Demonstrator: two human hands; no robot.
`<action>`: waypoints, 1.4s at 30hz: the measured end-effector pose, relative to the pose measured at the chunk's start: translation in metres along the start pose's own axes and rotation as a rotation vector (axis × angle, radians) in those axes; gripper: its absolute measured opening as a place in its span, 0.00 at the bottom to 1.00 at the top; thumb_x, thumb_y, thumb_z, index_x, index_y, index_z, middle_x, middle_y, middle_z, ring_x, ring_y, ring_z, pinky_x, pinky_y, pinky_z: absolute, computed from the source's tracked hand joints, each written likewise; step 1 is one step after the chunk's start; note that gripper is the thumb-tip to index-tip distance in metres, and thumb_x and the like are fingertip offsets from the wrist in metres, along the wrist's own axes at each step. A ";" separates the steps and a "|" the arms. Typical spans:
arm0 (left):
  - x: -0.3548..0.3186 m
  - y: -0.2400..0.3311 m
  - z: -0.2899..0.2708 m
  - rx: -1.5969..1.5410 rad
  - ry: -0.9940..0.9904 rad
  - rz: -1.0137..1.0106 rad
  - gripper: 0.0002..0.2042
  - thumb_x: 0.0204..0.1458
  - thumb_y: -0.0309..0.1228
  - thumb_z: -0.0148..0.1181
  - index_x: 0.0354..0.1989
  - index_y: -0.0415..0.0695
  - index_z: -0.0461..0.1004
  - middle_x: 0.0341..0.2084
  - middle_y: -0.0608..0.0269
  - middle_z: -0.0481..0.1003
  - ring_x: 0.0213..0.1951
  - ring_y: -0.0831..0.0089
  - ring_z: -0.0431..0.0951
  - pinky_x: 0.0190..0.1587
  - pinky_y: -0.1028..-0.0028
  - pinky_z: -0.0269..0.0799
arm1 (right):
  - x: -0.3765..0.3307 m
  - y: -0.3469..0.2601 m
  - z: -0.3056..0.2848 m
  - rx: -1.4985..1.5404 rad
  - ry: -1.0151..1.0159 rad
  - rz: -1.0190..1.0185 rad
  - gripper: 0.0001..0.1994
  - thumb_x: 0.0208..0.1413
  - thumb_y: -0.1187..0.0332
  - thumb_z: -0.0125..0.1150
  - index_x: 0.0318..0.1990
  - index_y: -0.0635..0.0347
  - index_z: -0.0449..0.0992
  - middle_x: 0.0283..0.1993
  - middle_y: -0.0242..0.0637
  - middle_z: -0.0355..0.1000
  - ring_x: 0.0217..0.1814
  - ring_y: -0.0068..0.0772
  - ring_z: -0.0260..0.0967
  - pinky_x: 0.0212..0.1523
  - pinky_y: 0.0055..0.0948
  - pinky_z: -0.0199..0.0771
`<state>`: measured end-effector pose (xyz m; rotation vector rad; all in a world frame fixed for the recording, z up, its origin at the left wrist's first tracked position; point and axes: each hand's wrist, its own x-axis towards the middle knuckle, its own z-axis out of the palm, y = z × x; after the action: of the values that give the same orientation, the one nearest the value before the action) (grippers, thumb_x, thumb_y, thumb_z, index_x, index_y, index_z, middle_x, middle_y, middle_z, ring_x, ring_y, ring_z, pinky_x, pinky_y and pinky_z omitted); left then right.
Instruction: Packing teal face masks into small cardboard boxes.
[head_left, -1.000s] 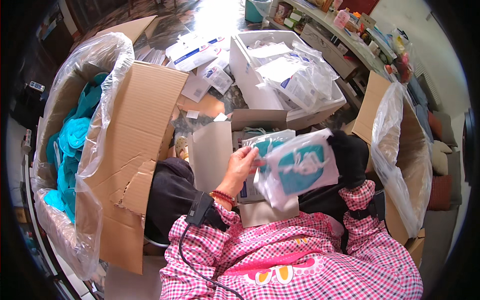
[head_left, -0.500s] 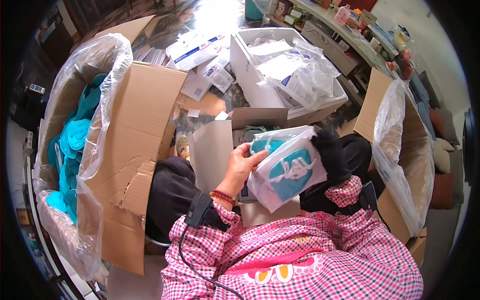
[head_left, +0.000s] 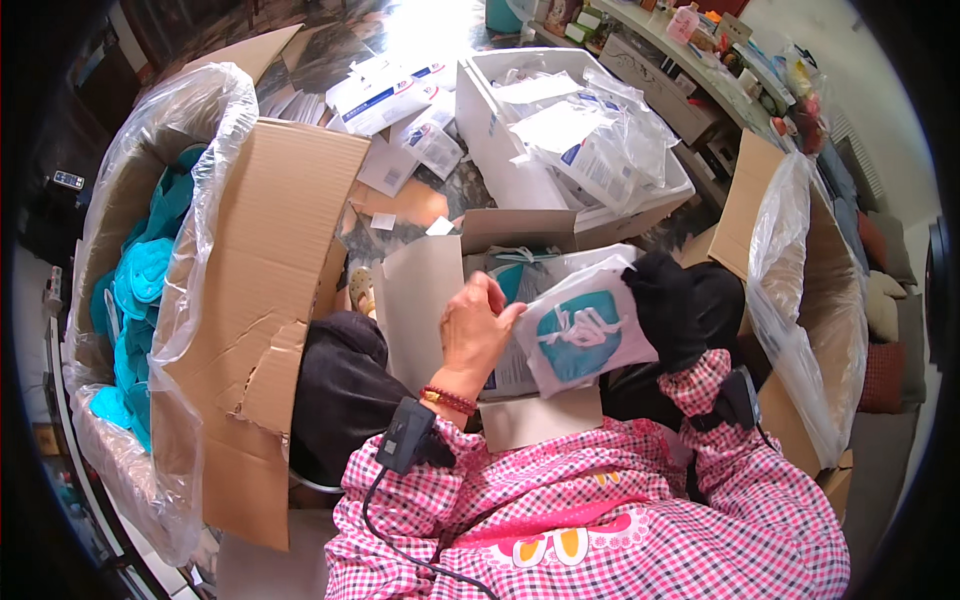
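Observation:
My right hand, in a black glove, grips the right edge of a clear plastic bag. Inside it lies a flat, rounded teal item with bunched white ties. My bare left hand is at the bag's left edge, thumb stretched toward it and fingers loosely curled. Nothing shows between them, though the fingertips are partly hidden. Below both hands stands an open cardboard box between my knees. More clear plastic and a piece of teal show behind the bag.
At left stands a plastic-lined carton heaped with teal items. Another lined carton stands at right. Ahead, a white foam bin holds crumpled plastic bags, with printed white packets beside it. A cluttered shelf runs along the far right.
My left hand has moved slightly left and loosened from the bag. The bag has turned more upright, still in my right hand; the second teal shape seen in it earlier now shows apart, lower left.

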<state>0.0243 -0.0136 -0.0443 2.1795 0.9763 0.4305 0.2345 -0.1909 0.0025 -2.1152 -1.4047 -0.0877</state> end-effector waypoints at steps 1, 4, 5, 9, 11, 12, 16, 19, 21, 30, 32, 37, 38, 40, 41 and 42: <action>0.001 -0.002 0.004 -0.274 -0.177 -0.131 0.10 0.53 0.34 0.68 0.31 0.41 0.76 0.31 0.61 0.81 0.34 0.72 0.82 0.36 0.71 0.75 | 0.009 -0.003 -0.001 0.000 -0.003 -0.014 0.10 0.54 0.79 0.64 0.44 0.65 0.77 0.38 0.44 0.76 0.43 0.39 0.75 0.46 0.27 0.74; -0.006 -0.014 0.028 -0.475 -0.269 -0.121 0.08 0.55 0.31 0.65 0.38 0.39 0.77 0.32 0.59 0.81 0.34 0.73 0.81 0.38 0.72 0.75 | 0.010 -0.017 0.000 0.157 0.205 -0.009 0.02 0.54 0.76 0.62 0.35 0.63 0.76 0.32 0.45 0.73 0.37 0.49 0.73 0.38 0.39 0.71; -0.006 -0.014 0.033 -0.573 -0.215 -0.041 0.10 0.54 0.31 0.65 0.40 0.38 0.77 0.30 0.55 0.81 0.32 0.67 0.82 0.39 0.69 0.76 | 0.009 -0.017 -0.001 0.157 0.207 -0.014 0.02 0.54 0.76 0.62 0.35 0.63 0.76 0.32 0.45 0.73 0.37 0.49 0.73 0.38 0.39 0.71; -0.001 -0.012 0.038 -0.939 -0.420 -0.135 0.13 0.57 0.23 0.57 0.50 0.38 0.76 0.37 0.61 0.81 0.38 0.73 0.80 0.44 0.72 0.77 | 0.007 -0.015 -0.005 0.169 0.242 0.019 0.03 0.56 0.77 0.61 0.37 0.65 0.77 0.33 0.45 0.74 0.38 0.47 0.73 0.40 0.37 0.71; -0.002 -0.006 0.031 -0.997 -0.487 -0.203 0.16 0.55 0.22 0.57 0.53 0.38 0.74 0.41 0.60 0.80 0.41 0.72 0.79 0.47 0.71 0.76 | 0.003 -0.008 0.001 0.273 0.223 0.108 0.03 0.56 0.77 0.61 0.38 0.65 0.77 0.33 0.44 0.74 0.38 0.45 0.73 0.40 0.36 0.72; -0.003 -0.004 0.028 -1.054 -0.548 -0.274 0.19 0.54 0.20 0.57 0.56 0.39 0.72 0.45 0.59 0.78 0.45 0.71 0.78 0.50 0.71 0.74 | 0.003 -0.009 0.001 0.273 0.222 0.107 0.03 0.56 0.77 0.61 0.38 0.65 0.77 0.33 0.44 0.74 0.38 0.45 0.73 0.40 0.36 0.72; -0.004 -0.014 0.023 -1.142 -0.637 0.012 0.35 0.52 0.29 0.67 0.69 0.44 0.60 0.59 0.63 0.69 0.59 0.69 0.68 0.64 0.72 0.63 | 0.001 -0.026 0.006 0.264 0.182 0.098 0.04 0.56 0.77 0.62 0.38 0.64 0.77 0.34 0.44 0.74 0.37 0.44 0.74 0.39 0.36 0.72; -0.015 0.000 0.011 -1.201 -0.622 -0.092 0.35 0.51 0.31 0.69 0.69 0.43 0.60 0.59 0.63 0.69 0.60 0.69 0.68 0.64 0.72 0.62 | -0.003 -0.026 0.012 0.298 0.149 0.127 0.03 0.55 0.76 0.62 0.37 0.64 0.77 0.34 0.44 0.74 0.37 0.45 0.74 0.40 0.36 0.72; -0.014 -0.012 0.023 -1.251 -0.622 -0.093 0.35 0.52 0.31 0.70 0.68 0.41 0.61 0.59 0.62 0.70 0.60 0.70 0.68 0.64 0.70 0.63 | -0.003 -0.026 0.014 0.066 0.147 0.008 0.04 0.54 0.76 0.62 0.36 0.64 0.77 0.34 0.45 0.74 0.37 0.48 0.74 0.39 0.37 0.72; -0.011 0.003 0.039 -1.375 -0.404 -0.206 0.15 0.55 0.27 0.64 0.51 0.41 0.76 0.38 0.67 0.80 0.38 0.78 0.79 0.42 0.77 0.76 | -0.001 -0.016 0.015 0.073 0.219 0.004 0.04 0.55 0.73 0.62 0.35 0.64 0.77 0.33 0.47 0.74 0.37 0.51 0.73 0.39 0.39 0.73; -0.007 -0.002 0.036 -1.144 -0.436 -0.313 0.10 0.56 0.29 0.65 0.45 0.43 0.78 0.33 0.70 0.79 0.32 0.84 0.76 0.34 0.79 0.71 | 0.000 -0.012 0.009 0.058 0.248 0.068 0.04 0.57 0.72 0.61 0.36 0.63 0.77 0.33 0.47 0.74 0.37 0.51 0.74 0.39 0.38 0.73; -0.003 -0.015 0.028 -1.067 -0.373 -0.389 0.09 0.52 0.35 0.70 0.35 0.45 0.80 0.26 0.73 0.77 0.26 0.84 0.73 0.27 0.81 0.65 | 0.003 -0.002 -0.023 -0.146 0.280 0.175 0.04 0.61 0.73 0.57 0.38 0.63 0.77 0.33 0.44 0.75 0.36 0.43 0.74 0.39 0.34 0.73; 0.001 -0.027 0.034 -0.929 -0.292 -0.398 0.11 0.50 0.34 0.70 0.36 0.41 0.79 0.25 0.68 0.78 0.28 0.81 0.76 0.31 0.79 0.70 | 0.004 -0.003 -0.029 -0.208 0.280 0.188 0.04 0.62 0.73 0.56 0.39 0.63 0.77 0.33 0.42 0.75 0.36 0.40 0.73 0.39 0.33 0.72; 0.004 -0.022 0.025 -0.581 -0.244 -0.405 0.17 0.48 0.36 0.71 0.40 0.36 0.77 0.26 0.59 0.79 0.30 0.72 0.82 0.38 0.71 0.78 | 0.006 -0.007 -0.037 -0.267 0.284 0.205 0.04 0.63 0.74 0.55 0.40 0.63 0.76 0.32 0.41 0.75 0.36 0.38 0.73 0.39 0.32 0.72; 0.000 -0.022 0.031 -0.578 -0.244 -0.405 0.17 0.48 0.36 0.71 0.40 0.36 0.77 0.26 0.59 0.79 0.30 0.72 0.82 0.38 0.71 0.78 | 0.007 -0.010 -0.039 -0.211 0.256 0.240 0.04 0.64 0.73 0.56 0.41 0.63 0.76 0.34 0.40 0.75 0.37 0.36 0.74 0.40 0.32 0.72; -0.005 -0.014 0.032 -0.208 0.073 -0.148 0.18 0.48 0.35 0.72 0.42 0.37 0.76 0.26 0.60 0.80 0.28 0.73 0.81 0.35 0.71 0.77 | 0.007 -0.012 -0.041 -0.160 0.231 0.277 0.04 0.64 0.72 0.56 0.42 0.63 0.75 0.35 0.40 0.74 0.37 0.34 0.74 0.42 0.32 0.73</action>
<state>0.0314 -0.0252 -0.0769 1.9040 1.0739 0.5197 0.2380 -0.2031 0.0443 -2.3240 -0.9911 -0.3333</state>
